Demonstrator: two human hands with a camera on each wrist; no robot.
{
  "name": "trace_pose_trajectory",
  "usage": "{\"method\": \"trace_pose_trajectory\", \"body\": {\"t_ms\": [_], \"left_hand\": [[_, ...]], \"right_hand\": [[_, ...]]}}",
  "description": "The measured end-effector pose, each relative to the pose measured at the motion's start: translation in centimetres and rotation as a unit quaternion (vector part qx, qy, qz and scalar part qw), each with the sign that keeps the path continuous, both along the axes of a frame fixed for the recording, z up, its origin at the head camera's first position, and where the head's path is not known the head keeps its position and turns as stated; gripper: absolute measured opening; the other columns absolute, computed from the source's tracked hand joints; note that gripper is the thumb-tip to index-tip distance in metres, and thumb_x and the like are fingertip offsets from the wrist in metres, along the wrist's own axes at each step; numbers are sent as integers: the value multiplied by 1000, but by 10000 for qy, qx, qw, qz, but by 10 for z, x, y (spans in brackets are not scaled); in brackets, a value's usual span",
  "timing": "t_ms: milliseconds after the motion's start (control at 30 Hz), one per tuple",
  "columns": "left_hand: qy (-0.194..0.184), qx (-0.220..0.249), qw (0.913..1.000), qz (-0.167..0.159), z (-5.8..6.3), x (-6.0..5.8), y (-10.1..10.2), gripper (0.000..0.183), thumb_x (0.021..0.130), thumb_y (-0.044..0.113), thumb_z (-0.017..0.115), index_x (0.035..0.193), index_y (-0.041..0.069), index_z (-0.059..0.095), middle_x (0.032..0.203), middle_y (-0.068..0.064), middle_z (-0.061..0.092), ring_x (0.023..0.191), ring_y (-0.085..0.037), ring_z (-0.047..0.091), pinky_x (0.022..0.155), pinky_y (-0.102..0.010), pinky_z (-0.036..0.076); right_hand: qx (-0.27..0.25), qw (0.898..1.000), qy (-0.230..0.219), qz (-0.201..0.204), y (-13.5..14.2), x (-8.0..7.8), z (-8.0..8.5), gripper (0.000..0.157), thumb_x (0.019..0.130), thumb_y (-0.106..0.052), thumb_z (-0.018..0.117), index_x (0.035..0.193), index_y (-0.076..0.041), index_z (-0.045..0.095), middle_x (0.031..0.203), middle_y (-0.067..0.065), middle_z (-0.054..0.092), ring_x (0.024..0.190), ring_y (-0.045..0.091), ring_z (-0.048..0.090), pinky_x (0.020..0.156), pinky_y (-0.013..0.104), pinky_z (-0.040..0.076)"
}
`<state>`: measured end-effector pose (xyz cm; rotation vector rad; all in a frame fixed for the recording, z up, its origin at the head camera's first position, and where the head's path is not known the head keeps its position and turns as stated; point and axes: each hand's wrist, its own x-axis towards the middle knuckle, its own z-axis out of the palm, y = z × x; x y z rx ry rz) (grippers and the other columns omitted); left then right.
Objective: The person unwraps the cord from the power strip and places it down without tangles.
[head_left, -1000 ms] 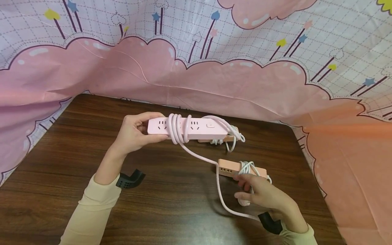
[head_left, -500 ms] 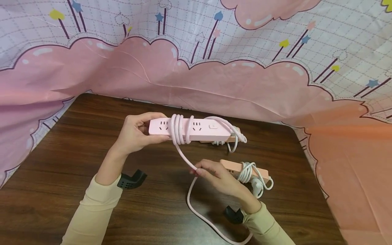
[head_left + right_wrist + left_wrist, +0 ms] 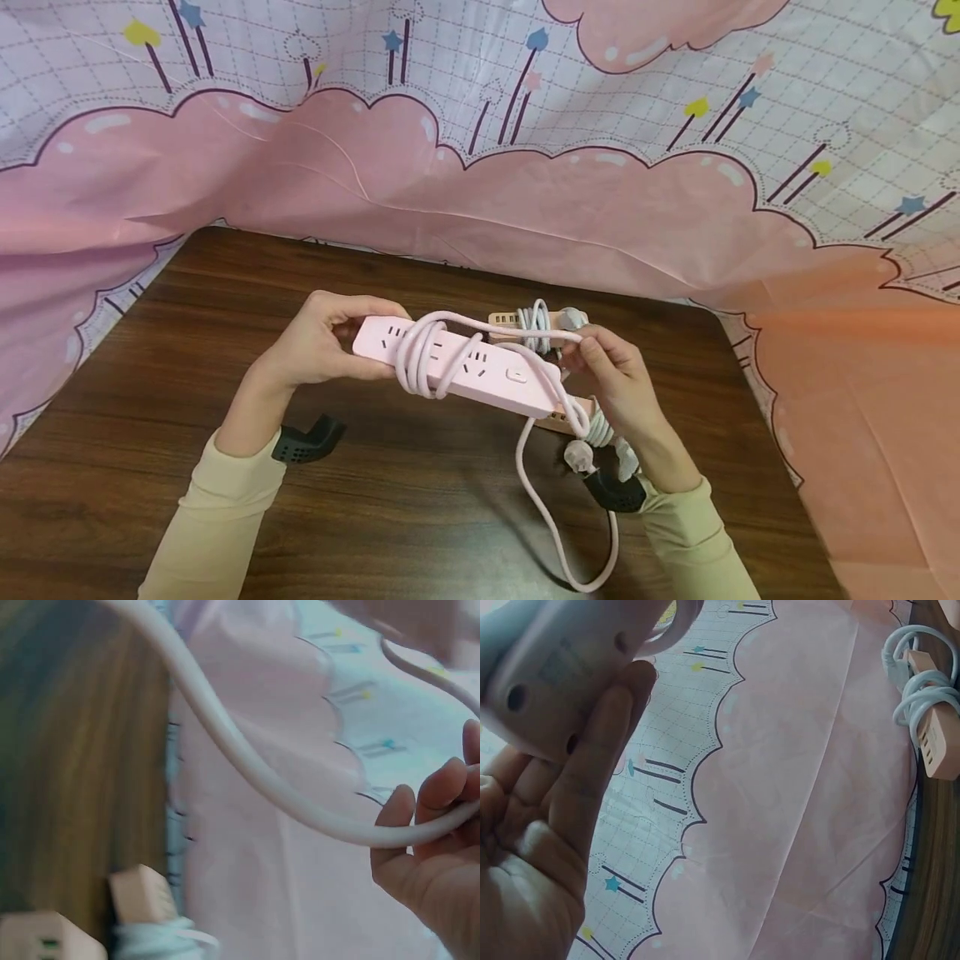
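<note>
My left hand [image 3: 321, 343] grips the left end of a pink power strip [image 3: 498, 379], held above the table and tilted with its right end lower. Several turns of its pink cord [image 3: 480, 323] wrap around the body near that hand. My right hand [image 3: 618, 382] pinches the cord past the strip's right end; the rest droops in a loop. A pale plug [image 3: 579, 456] hangs near the right wrist. In the left wrist view, the strip's underside [image 3: 551, 682] shows dark round holes. The right wrist view shows the cord [image 3: 262, 780] curving into my fingers [image 3: 397, 810].
Two peach power strips wound with white cords lie on the dark wooden table [image 3: 360, 517]: one peach strip [image 3: 504, 320] at the back, another peach strip [image 3: 561, 422] nearer, partly covered by the pink one. A cloud-patterned curtain [image 3: 337, 167] hangs behind the table.
My right hand moved left to the cord, took hold of it, then carried it up and right across the strip's front. The strip has tilted, its right end dropping.
</note>
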<state>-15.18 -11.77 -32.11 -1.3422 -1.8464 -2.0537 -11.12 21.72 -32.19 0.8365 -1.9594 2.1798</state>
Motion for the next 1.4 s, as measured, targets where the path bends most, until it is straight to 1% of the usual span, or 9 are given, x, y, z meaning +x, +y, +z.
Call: {"method": "trace_pose_trajectory", "body": {"t_ms": [233, 467, 667, 767, 833, 1000, 1133, 1267, 1400], "left_hand": [[15, -222, 9961, 850, -4, -2, 4, 47, 54, -22, 77, 98, -14, 63, 91, 5, 68, 73, -9, 60, 58, -21, 52], [-7, 307, 9928, 1159, -3, -6, -6, 50, 53, -27, 74, 99, -11, 65, 91, -3, 70, 69, -11, 60, 58, -19, 51], [-79, 712, 9950, 703, 2, -6, -13, 52, 55, -26, 73, 102, -5, 68, 94, -8, 69, 72, -13, 60, 60, -20, 52], [-142, 619, 9974, 348, 0, -6, -13, 55, 55, -27, 72, 104, -2, 68, 96, -6, 69, 74, -12, 60, 60, -21, 52], [-149, 420, 9986, 274, -2, -6, -13, 57, 54, -27, 72, 104, 0, 68, 95, -4, 69, 74, -11, 61, 59, -21, 52], [-97, -277, 9973, 676, -7, -6, -16, 52, 54, -23, 76, 101, -3, 67, 91, 2, 69, 72, -8, 61, 58, -20, 52], [-204, -306, 9926, 1159, -10, -7, -20, 49, 54, -24, 76, 100, -11, 64, 91, 2, 69, 70, -9, 60, 56, -19, 51], [-307, -123, 9821, 1857, -10, -10, -27, 46, 56, -26, 75, 99, -13, 64, 87, 0, 68, 63, -7, 58, 50, -16, 48], [-343, 55, 9740, 2240, -6, -10, -33, 45, 56, -28, 73, 98, -14, 64, 84, 0, 68, 61, -6, 58, 51, -15, 48]], "right_hand": [[-446, 9868, 1224, 961, 13, 19, 34, 20, 96, -2, 48, 85, 5, 64, 71, 7, 53, 65, 15, 43, 58, 22, 38], [1988, 9468, 1365, 2131, 27, 36, 33, 16, 86, 8, 59, 77, -5, 63, 61, 2, 53, 53, 7, 44, 44, 15, 36], [3935, 9171, 536, -336, 46, 30, 14, 24, 88, 4, 59, 72, -12, 66, 61, -12, 55, 54, -2, 43, 45, 18, 38], [3623, 9117, 124, -1934, 54, 23, 11, 23, 91, -2, 58, 70, -5, 64, 55, -13, 47, 50, 1, 37, 41, 20, 31], [2664, 9346, -116, -2353, 58, 21, 15, 24, 93, -2, 54, 71, 1, 62, 53, -7, 44, 48, 7, 36, 42, 25, 29], [-403, 9957, 456, -701, 67, 26, 35, 31, 97, 8, 36, 75, 12, 57, 55, 7, 33, 52, 17, 28, 50, 29, 20], [-1291, 9716, 1268, 1524, 78, 37, 51, 32, 98, 8, 28, 79, 20, 50, 62, 10, 32, 60, 19, 30, 56, 27, 20], [-333, 9654, 1348, 2208, 96, 54, 58, 22, 94, 12, 36, 83, 16, 55, 68, 13, 45, 65, 21, 39, 56, 25, 28], [1965, 9662, 806, 1464, 121, 68, 55, 33, 83, 25, 42, 82, -2, 60, 64, 4, 43, 56, 11, 36, 47, 22, 29]]}}
